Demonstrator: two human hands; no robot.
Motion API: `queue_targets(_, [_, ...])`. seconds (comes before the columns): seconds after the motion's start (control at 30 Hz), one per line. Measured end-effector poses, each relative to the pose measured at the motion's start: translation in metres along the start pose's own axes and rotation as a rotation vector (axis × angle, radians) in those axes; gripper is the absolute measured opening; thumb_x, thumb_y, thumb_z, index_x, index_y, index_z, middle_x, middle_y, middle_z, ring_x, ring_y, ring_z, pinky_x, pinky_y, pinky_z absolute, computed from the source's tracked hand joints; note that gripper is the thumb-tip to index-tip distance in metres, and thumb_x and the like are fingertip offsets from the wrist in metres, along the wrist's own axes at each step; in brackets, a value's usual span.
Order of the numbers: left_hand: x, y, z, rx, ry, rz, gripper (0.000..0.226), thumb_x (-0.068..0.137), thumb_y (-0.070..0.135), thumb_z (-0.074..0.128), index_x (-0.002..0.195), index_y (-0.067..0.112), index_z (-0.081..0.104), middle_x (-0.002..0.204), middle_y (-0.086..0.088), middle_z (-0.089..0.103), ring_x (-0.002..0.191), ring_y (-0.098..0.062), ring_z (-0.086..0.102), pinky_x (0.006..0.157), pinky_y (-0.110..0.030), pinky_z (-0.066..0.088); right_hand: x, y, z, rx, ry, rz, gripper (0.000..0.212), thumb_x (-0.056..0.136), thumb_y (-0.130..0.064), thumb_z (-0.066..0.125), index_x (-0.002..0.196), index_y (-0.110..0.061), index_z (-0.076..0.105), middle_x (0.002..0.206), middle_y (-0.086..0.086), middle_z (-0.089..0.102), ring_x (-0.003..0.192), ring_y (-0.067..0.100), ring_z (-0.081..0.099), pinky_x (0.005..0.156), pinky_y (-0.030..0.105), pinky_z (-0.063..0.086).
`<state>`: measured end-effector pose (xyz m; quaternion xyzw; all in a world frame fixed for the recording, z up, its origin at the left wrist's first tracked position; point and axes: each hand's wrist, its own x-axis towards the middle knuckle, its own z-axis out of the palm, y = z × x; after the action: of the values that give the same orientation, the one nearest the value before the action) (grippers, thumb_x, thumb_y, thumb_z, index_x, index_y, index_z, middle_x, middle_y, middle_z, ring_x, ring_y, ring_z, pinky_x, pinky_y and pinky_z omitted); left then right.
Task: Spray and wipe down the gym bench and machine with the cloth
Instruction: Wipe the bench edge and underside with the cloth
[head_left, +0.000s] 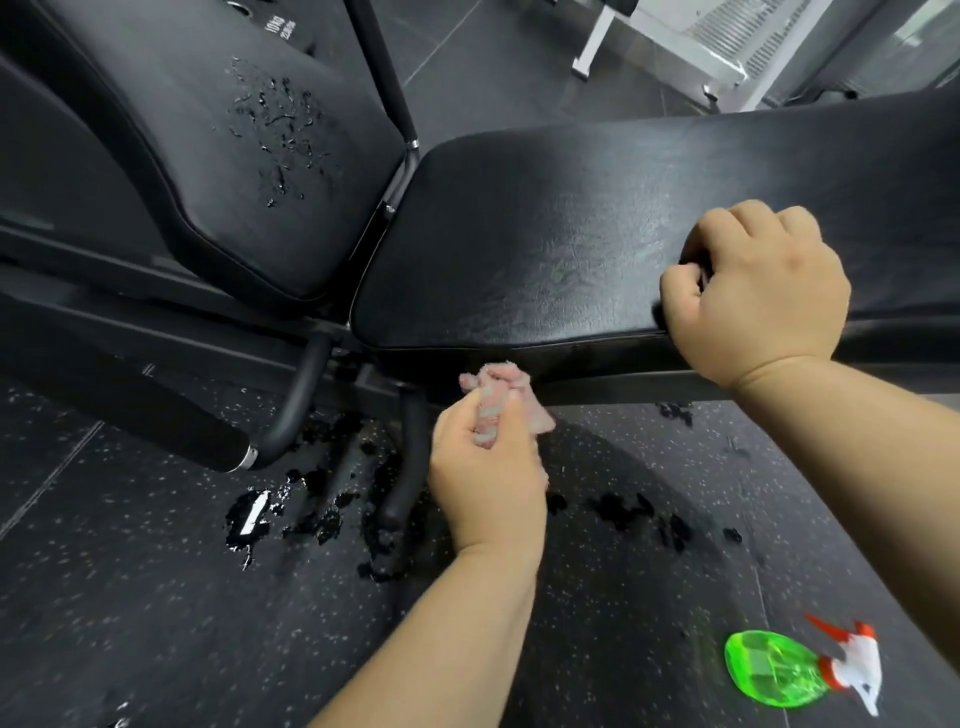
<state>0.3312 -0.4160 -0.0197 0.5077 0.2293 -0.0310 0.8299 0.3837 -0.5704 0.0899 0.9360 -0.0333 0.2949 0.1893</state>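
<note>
Grained black vinyl with a dull sheen covers the bench pad, beads of liquid standing on the smooth seat pad beside it, above satin black metal tubing, a fuzzy pink cloth, a translucent green plastic spray bottle and matt, speckled rubber flooring.

Left hand grips the cloth below the bench, right hand fisted on it.

Illumination: even, moderate, from overhead; the top right background is brightest. Soft sheen on the black worktop; bright glare on a puddle on the floor. Shadows are faint and diffuse. The left hand and cloth are slightly motion-blurred. The spray bottle is smeared near the corner. Wide-angle distortion bends straight edges.
</note>
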Motion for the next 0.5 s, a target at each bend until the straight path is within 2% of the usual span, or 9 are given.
queue_targets(0.07, [0.016, 0.006, -0.008, -0.123, 0.124, 0.022, 0.014, 0.089, 0.018, 0.057, 0.098, 0.028, 0.061, 0.096, -0.016, 0.069, 0.067, -0.025, 0.064, 0.045, -0.029, 0.039, 0.001, -0.001, 0.0, 0.008, 0.014, 0.011, 0.028, 0.081, -0.029, 0.041, 0.08, -0.007, 0.059, 0.088, 0.014, 0.059, 0.084, 0.037, 0.046, 0.062, 0.036, 0.026])
queue_targets(0.1, [0.022, 0.009, -0.008, -0.146, 0.176, 0.028, 0.019, 0.085, 0.019, 0.056, 0.092, 0.037, 0.059, 0.103, -0.019, 0.067, 0.071, -0.028, 0.068, 0.046, -0.031, 0.042, 0.0, 0.0, 0.0, 0.007, 0.024, 0.018, 0.028, 0.081, -0.029, 0.041, 0.08, -0.007, 0.059, 0.087, 0.013, 0.059, 0.083, 0.037, 0.046, 0.062, 0.036, 0.026])
queue_targets(0.17, [0.024, 0.012, 0.0, -0.175, 0.186, 0.015, 0.027, 0.087, 0.012, 0.05, 0.077, 0.036, 0.058, 0.109, -0.022, 0.062, 0.07, -0.031, 0.07, 0.043, -0.028, 0.04, -0.001, -0.002, 0.002, 0.014, 0.043, 0.018, 0.028, 0.08, -0.028, 0.04, 0.078, -0.008, 0.058, 0.085, 0.013, 0.059, 0.081, 0.035, 0.046, 0.061, 0.035, 0.025])
queue_targets(0.27, [-0.009, 0.002, 0.032, -0.126, 0.005, 0.002, 0.019, 0.089, 0.008, 0.053, 0.087, 0.021, 0.068, 0.106, -0.016, 0.067, 0.076, -0.029, 0.071, 0.044, -0.029, 0.044, -0.001, -0.001, 0.003, 0.014, 0.055, 0.02, 0.026, 0.079, -0.028, 0.041, 0.077, -0.008, 0.058, 0.083, 0.012, 0.059, 0.08, 0.035, 0.046, 0.06, 0.035, 0.024])
queue_targets(0.33, [-0.036, 0.008, 0.057, -0.074, -0.166, 0.024, 0.017, 0.087, 0.007, 0.061, 0.081, 0.017, 0.073, 0.106, -0.007, 0.065, 0.069, -0.011, 0.069, 0.053, -0.031, 0.053, -0.001, -0.001, 0.004, 0.007, 0.057, 0.021, 0.023, 0.077, -0.027, 0.043, 0.074, -0.009, 0.057, 0.08, 0.012, 0.058, 0.077, 0.035, 0.048, 0.059, 0.035, 0.024])
queue_targets(0.37, [-0.045, 0.014, 0.068, -0.096, -0.21, 0.006, 0.016, 0.088, 0.007, 0.063, 0.078, 0.016, 0.071, 0.107, -0.012, 0.063, 0.062, -0.006, 0.066, 0.053, -0.029, 0.053, 0.0, 0.001, 0.004, 0.003, 0.06, 0.029, 0.023, 0.076, -0.027, 0.044, 0.072, -0.009, 0.057, 0.078, 0.012, 0.058, 0.076, 0.036, 0.049, 0.058, 0.034, 0.024])
queue_targets(0.43, [-0.046, 0.023, 0.08, -0.169, -0.237, -0.034, 0.005, 0.084, 0.019, 0.065, 0.082, 0.024, 0.065, 0.11, -0.021, 0.062, 0.065, -0.017, 0.068, 0.053, -0.037, 0.055, 0.003, 0.001, 0.006, 0.018, 0.054, 0.037, 0.023, 0.075, -0.027, 0.044, 0.071, -0.01, 0.057, 0.076, 0.011, 0.058, 0.074, 0.035, 0.05, 0.058, 0.034, 0.024])
queue_targets(0.47, [-0.044, 0.023, 0.079, -0.132, -0.227, 0.004, 0.007, 0.08, 0.028, 0.066, 0.084, 0.031, 0.061, 0.11, -0.016, 0.063, 0.074, -0.025, 0.069, 0.062, -0.046, 0.057, 0.001, 0.002, 0.005, 0.029, 0.035, 0.039, 0.024, 0.077, -0.028, 0.044, 0.072, -0.01, 0.058, 0.078, 0.011, 0.058, 0.076, 0.035, 0.049, 0.059, 0.035, 0.024])
queue_targets(0.5, [-0.042, 0.026, 0.071, -0.033, -0.206, 0.092, 0.014, 0.078, 0.032, 0.068, 0.087, 0.034, 0.057, 0.111, -0.008, 0.061, 0.084, -0.027, 0.068, 0.072, -0.051, 0.057, 0.001, 0.001, 0.003, 0.048, 0.023, 0.043, 0.025, 0.079, -0.029, 0.042, 0.075, -0.01, 0.059, 0.081, 0.011, 0.059, 0.078, 0.035, 0.048, 0.06, 0.035, 0.024])
